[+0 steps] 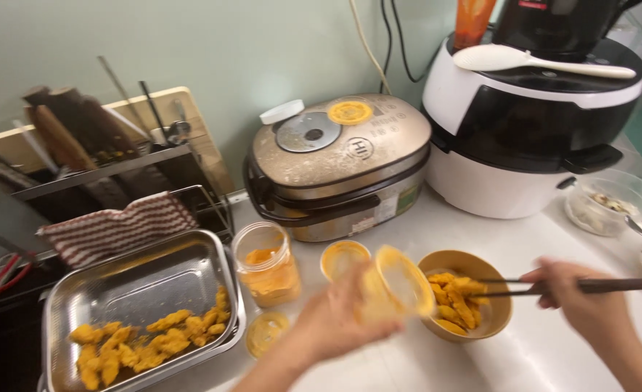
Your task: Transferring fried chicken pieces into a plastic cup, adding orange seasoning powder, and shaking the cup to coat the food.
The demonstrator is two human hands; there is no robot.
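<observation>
Big cooker [531, 116]: black and white, behind the brown bowl, at the back of the counter. A white spoon [546, 62] lies on top of it.
Rice cooker [339, 163]: gold and brown, lid shut, behind the brown bowl and to its left.
Metal tray [117, 290]: far to the left of the brown bowl. Yellow pieces lie along its front side.
Striped cloth [117, 226]: red and white, hangs on a rack just behind the tray, well left of the brown bowl.
Brown bowl [496, 305]: sits on the white counter, near the front. It has yellow-orange food pieces [457, 301] inside.
Jar [266, 265]: clear, open, with orange stuff inside, left of the brown bowl, next to the tray.
Left hand [332, 323]: fingers wrapped around a small clear cup [395, 284]. The cup is tipped on its side, right at the left edge of the brown bowl. It looks blurry.
Right hand [578, 294]: fingers closed around dark chopsticks [553, 287]. The tips reach over the brown bowl, onto the food.
Little lids [265, 332]: yellow, one flat on the counter left of the brown bowl.
</observation>
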